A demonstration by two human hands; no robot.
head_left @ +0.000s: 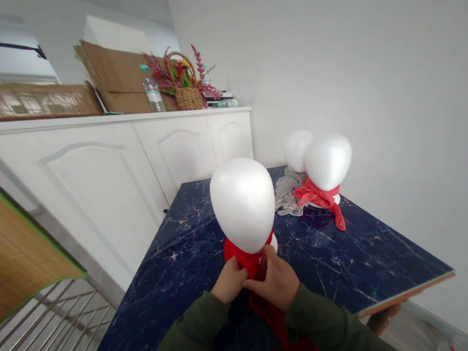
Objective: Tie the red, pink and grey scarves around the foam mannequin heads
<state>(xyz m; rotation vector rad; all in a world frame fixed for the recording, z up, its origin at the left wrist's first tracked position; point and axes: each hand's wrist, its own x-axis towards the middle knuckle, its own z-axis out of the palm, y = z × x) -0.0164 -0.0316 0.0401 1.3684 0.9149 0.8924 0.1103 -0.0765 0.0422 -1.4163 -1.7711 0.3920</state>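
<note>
A white mannequin head (243, 200) stands upright on the dark blue marbled table (178, 276) in front of me. Round its neck goes a red scarf (248, 259), whose long end hangs down toward me past the table's near edge. My left hand (230, 280) has its fingers closed on the scarf at the left of the neck front. Just right of it, my right hand (277, 278) pinches the scarf below the head, its thumb reaching toward the left hand. Part of the scarf between and under the hands is hidden.
At the back right stand two more white heads, one with a coral scarf (322, 197), the other with a grey scarf (288, 191). White cabinets (98, 200) carry cardboard boxes, a water bottle (152, 88) and a flower basket (188, 97). A metal rack (51, 335) is at the left.
</note>
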